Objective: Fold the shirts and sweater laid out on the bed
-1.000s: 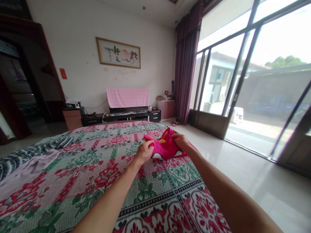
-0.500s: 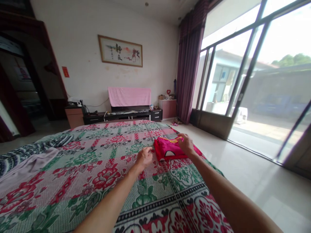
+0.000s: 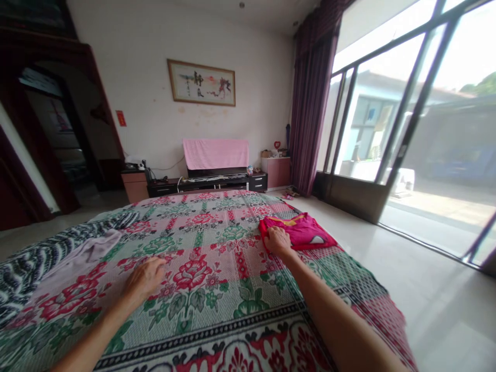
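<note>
A folded bright pink garment (image 3: 300, 231) lies near the far right corner of the bed, on a floral bedspread (image 3: 217, 268). My right hand (image 3: 277, 241) rests on the garment's near left edge, fingers curled down against the cloth. My left hand (image 3: 145, 276) lies palm down on the bedspread well to the left, fingers loosely spread, holding nothing. A pale pink cloth (image 3: 83, 256) and a black-and-white striped cloth (image 3: 27, 266) lie further left of that hand.
The bed's right edge drops to a pale tiled floor (image 3: 426, 279) beside large glass doors (image 3: 406, 139). A low dark TV cabinet (image 3: 205, 183) with a pink cover stands against the far wall. A dark doorway (image 3: 54, 150) opens on the left.
Both hands were on the pink garment a second ago. The left hand let go and slid left and nearer across the bedspread. The garment now lies flat and the view turned left.
</note>
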The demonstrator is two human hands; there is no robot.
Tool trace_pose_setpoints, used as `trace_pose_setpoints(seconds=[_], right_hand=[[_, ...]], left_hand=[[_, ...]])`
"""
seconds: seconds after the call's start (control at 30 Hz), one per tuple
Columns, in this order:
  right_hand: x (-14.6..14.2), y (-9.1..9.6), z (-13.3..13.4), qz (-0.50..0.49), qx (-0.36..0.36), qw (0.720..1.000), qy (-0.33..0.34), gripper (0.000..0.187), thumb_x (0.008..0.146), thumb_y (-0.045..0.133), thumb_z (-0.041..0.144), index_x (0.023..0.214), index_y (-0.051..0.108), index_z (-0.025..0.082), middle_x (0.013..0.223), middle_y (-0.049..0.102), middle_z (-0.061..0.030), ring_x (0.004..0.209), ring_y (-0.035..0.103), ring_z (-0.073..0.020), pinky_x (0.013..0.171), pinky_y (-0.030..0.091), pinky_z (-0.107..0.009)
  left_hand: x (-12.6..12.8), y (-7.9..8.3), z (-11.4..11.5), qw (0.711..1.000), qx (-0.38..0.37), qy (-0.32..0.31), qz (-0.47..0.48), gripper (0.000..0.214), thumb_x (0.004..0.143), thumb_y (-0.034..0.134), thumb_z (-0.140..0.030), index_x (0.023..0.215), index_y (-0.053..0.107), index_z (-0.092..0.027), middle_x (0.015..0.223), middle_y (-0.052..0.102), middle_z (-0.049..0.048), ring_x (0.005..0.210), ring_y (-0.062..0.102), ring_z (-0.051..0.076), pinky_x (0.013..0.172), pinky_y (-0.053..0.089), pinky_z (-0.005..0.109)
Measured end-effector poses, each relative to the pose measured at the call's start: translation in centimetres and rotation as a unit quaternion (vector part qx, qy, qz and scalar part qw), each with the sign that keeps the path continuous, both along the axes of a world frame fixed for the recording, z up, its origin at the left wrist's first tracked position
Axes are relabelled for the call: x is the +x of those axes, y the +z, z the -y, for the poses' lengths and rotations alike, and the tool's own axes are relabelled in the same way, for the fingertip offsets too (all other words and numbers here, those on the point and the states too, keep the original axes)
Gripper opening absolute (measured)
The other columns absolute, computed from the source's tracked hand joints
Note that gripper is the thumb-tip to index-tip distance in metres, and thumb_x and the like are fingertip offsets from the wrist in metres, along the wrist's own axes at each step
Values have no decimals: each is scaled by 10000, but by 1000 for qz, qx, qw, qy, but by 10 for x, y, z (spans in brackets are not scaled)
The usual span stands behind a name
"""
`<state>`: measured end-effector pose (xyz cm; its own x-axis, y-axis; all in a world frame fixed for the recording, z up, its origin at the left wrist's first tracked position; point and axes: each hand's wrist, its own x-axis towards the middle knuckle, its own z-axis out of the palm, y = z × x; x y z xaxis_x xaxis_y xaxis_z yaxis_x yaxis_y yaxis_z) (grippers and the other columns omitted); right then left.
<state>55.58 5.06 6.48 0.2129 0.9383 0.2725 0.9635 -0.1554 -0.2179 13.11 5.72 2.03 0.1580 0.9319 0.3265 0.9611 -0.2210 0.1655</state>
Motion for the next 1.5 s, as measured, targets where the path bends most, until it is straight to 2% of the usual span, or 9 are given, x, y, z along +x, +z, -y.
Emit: trace_pose_setpoints(seconds=[0.13, 0.27, 0.43, 0.67, 0.9, 1.1, 1.2, 1.33, 1.5], right_hand=[[-4, -3, 3, 13, 21, 1000, 10, 283, 853, 446, 285, 1015, 646, 167, 1161, 611, -139, 1068, 530, -297, 841, 380, -401], [-27, -4, 0, 28, 134, 988, 70, 329, 845, 438, 197, 1125, 604, 153, 1218, 596, -131, 1120, 517, -262, 907, 351, -379], [-90, -13, -3, 28, 107, 970, 214, 339, 807, 451, 143, 1097, 627, 157, 1152, 639, -107, 1040, 574, -225, 893, 374, -334], [-157, -32, -12, -5, 72, 963, 261, 290, 817, 433, 167, 994, 662, 157, 1004, 682, -97, 923, 621, -192, 837, 419, -271], [-147, -54, -28, -53, 137, 938, 314, 290, 795, 415, 254, 882, 687, 202, 967, 694, -71, 888, 638, -203, 841, 463, -314], [-144, -59, -32, -74, 154, 929, 328, 301, 772, 410, 290, 832, 692, 205, 964, 709, -86, 895, 651, -225, 844, 484, -341], [-144, -60, -33, -73, 159, 927, 333, 312, 771, 404, 292, 837, 693, 196, 969, 710, -93, 908, 654, -231, 855, 485, -351], [-144, -60, -33, -77, 158, 927, 330, 302, 766, 411, 298, 823, 693, 206, 965, 712, -86, 903, 654, -228, 867, 483, -354], [-143, -58, -32, -78, 151, 929, 329, 280, 755, 427, 290, 820, 693, 230, 971, 716, -71, 927, 650, -223, 873, 480, -346]], left_hand=[[-46, -7, 20, 999, 26, 34, -5, 326, 818, 399, -259, 940, 692, -183, 1042, 684, 85, 945, 638, 201, 885, 466, 301], [-66, -4, 43, 996, 50, 77, -18, 303, 833, 424, -305, 905, 698, -198, 974, 687, 83, 906, 640, 203, 858, 469, 300], [-72, 1, 64, 987, 73, 138, -30, 356, 869, 384, -293, 1027, 681, -178, 1089, 663, 103, 1027, 598, 222, 929, 426, 322], [-65, 9, 72, 986, 54, 154, 9, 290, 862, 426, -252, 962, 694, -210, 1015, 662, 62, 991, 588, 178, 936, 409, 287], [-75, 15, 73, 980, 85, 161, 83, 292, 829, 487, -218, 1052, 673, -183, 1089, 658, 89, 1054, 580, 200, 964, 415, 314], [-140, 52, 96, 884, 249, 387, 78, 409, 863, 463, -298, 1236, 574, -172, 1366, 481, 138, 1256, 412, 295, 1024, 342, 445], [-173, 58, 113, 836, 245, 481, 97, 465, 859, 467, -348, 1277, 535, -158, 1322, 501, 176, 1226, 413, 334, 969, 362, 499], [-190, 53, 121, 846, 152, 500, 107, 419, 868, 437, -400, 1197, 599, -198, 1206, 593, 151, 1189, 444, 337, 932, 377, 516], [-179, 54, 113, 870, 140, 467, 72, 382, 880, 385, -301, 1142, 633, -176, 1367, 509, 130, 1298, 361, 325, 978, 339, 542]])
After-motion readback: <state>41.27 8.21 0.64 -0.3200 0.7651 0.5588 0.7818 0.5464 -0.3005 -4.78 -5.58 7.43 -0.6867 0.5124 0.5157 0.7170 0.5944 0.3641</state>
